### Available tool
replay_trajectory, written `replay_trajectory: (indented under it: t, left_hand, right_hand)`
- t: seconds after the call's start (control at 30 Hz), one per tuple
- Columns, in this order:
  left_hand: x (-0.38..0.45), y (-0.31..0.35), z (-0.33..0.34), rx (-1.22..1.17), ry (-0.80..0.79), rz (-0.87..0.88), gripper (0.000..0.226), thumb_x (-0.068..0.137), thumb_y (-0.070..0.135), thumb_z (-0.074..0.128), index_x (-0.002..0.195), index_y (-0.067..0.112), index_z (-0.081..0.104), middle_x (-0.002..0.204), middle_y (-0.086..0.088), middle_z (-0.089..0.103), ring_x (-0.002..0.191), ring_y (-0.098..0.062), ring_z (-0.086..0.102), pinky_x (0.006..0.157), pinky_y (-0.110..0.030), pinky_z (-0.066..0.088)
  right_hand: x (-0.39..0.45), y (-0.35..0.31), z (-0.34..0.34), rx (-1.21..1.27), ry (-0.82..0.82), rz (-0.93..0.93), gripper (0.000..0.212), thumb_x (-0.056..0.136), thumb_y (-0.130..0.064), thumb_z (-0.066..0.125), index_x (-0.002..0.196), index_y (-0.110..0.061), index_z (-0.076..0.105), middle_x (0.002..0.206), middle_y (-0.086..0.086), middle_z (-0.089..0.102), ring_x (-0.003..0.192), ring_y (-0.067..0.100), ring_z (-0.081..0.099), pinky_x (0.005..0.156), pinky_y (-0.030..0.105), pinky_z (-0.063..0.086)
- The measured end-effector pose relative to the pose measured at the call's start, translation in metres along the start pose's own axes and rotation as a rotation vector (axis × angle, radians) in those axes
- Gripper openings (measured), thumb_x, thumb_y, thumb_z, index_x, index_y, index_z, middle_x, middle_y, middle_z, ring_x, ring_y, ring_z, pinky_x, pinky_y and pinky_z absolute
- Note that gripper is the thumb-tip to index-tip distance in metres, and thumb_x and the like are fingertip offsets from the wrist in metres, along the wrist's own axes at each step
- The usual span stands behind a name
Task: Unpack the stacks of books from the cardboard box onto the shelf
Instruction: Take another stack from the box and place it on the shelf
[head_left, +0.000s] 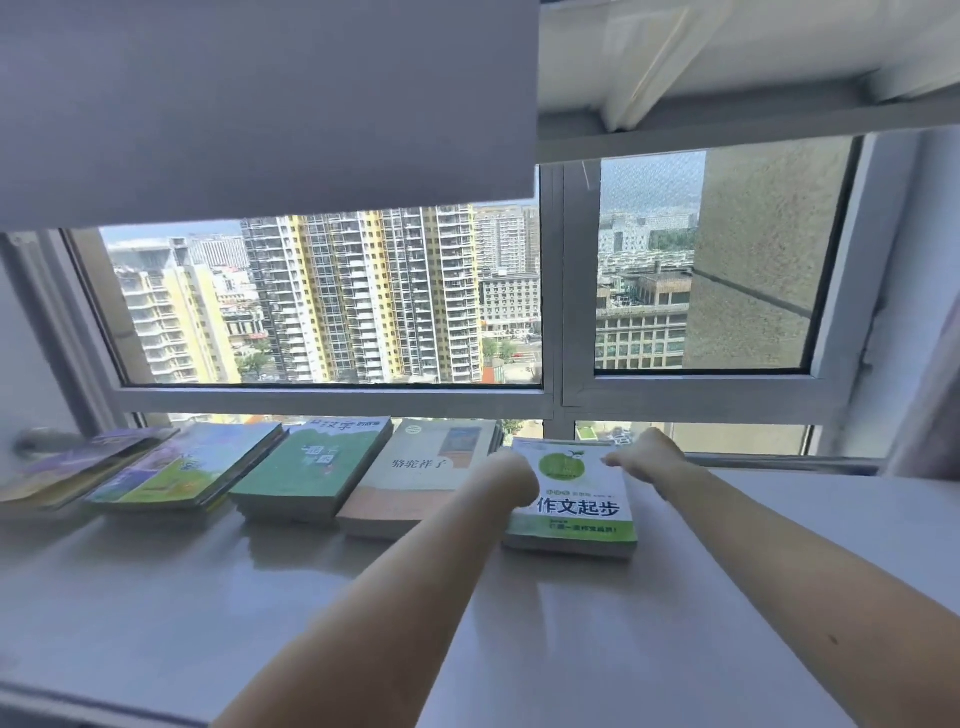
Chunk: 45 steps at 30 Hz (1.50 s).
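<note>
Four stacks already lie on the shelf (208, 597) toward 9 o'clock, and I set the green-white stack (576, 504), left hand (511, 475) and right hand (649, 454) at its sides, fingers' state I cannot tell.

Two bare forearms, no sleeves, watch or jewellery showing; left hand (511, 478) and right hand (647, 457) were ungloved; a small dark mark sat on the right forearm.

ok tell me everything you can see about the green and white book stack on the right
The green and white stack lies flat on the grey shelf, rightmost in a row of stacks below the window. Its glossy top cover shows a green apple-like circle, bold black Chinese characters and a green bottom band. The left hand holds its left edge, the right hand its far right corner.
</note>
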<state>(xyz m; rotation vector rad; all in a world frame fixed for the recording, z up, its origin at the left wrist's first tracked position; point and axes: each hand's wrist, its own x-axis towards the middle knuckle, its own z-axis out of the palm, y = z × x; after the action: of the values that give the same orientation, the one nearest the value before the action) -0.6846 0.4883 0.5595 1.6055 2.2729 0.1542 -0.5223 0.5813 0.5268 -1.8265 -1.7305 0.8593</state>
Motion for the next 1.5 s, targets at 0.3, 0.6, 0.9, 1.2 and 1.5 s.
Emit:
replay_trajectory:
  t: [0.3,0.6,0.9,1.2,1.5]
  left_hand:
    - [0.002,-0.019,-0.033,0.076,0.238,0.165,0.029,0.095,0.033,0.053,0.084,0.006,0.055,0.087,-0.006,0.061,0.075,-0.020,0.059,0.061,-0.029,0.046]
    - [-0.036,-0.040,-0.032,0.254,0.460,0.341,0.040,0.094,0.045,0.051,0.125,0.020,0.054,0.117,-0.001,0.063,0.103,-0.023,0.062,0.073,-0.032,0.045]
    - [-0.075,-0.036,0.030,0.196,0.388,0.525,0.037,0.093,0.045,0.049,0.124,0.025,0.054,0.118,0.003,0.061,0.110,-0.022,0.058,0.077,-0.034,0.044]
    - [-0.121,0.031,0.092,0.138,0.277,0.696,0.041,0.093,0.050,0.049,0.130,0.031,0.052,0.126,0.009,0.059,0.114,-0.018,0.059,0.086,-0.034,0.048]
    - [-0.253,0.139,0.172,0.115,0.080,0.925,0.037,0.092,0.048,0.047,0.127,0.035,0.053,0.126,0.010,0.057,0.114,-0.020,0.058,0.085,-0.034,0.045]
  right_hand:
    - [-0.029,-0.019,-0.026,-0.345,0.143,-0.157,0.061,0.089,-0.047,0.062,0.132,-0.005,0.049,0.121,0.013,0.062,0.099,0.027,0.062,0.076,0.034,0.047]
    - [-0.108,-0.005,-0.030,-0.676,0.339,-0.321,0.055,0.093,-0.049,0.052,0.136,-0.015,0.048,0.133,0.003,0.052,0.121,0.024,0.049,0.093,0.036,0.044]
    - [-0.198,0.066,-0.025,-0.666,0.402,-0.196,0.059,0.094,-0.054,0.048,0.140,-0.017,0.044,0.131,0.001,0.055,0.122,0.021,0.050,0.095,0.033,0.042]
    - [-0.283,0.155,-0.061,-0.568,0.494,0.020,0.062,0.094,-0.052,0.048,0.143,-0.014,0.043,0.140,0.003,0.051,0.129,0.023,0.046,0.103,0.037,0.039]
    - [-0.436,0.267,-0.129,-0.525,0.682,0.291,0.054,0.087,-0.046,0.061,0.127,-0.010,0.058,0.123,0.008,0.063,0.112,0.031,0.059,0.087,0.041,0.049]
